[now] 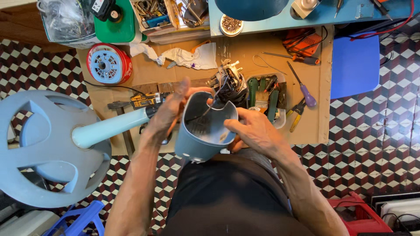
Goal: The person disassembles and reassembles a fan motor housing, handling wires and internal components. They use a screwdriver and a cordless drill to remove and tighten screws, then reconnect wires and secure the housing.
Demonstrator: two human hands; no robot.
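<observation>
A blue-grey plastic housing (202, 139), shaped like an open cup, is held over my lap. My left hand (169, 112) grips its left rim from outside. My right hand (253, 130) holds the right rim, fingers curled over the edge. Thin dark wires run from inside the housing up to a small motor (230, 82) with copper windings that lies on the cardboard just behind. A light blue fan stand (52, 148), with a round spoked base and a pole, lies on its side at the left.
A cardboard sheet (245, 57) on the patterned floor carries a purple-handled screwdriver (306, 94), yellow-handled pliers (295, 114), a cordless drill (146, 101), a white rag (186, 57) and a red wire spool (108, 64). A blue stool (355, 65) stands right, a red one (356, 214) lower right.
</observation>
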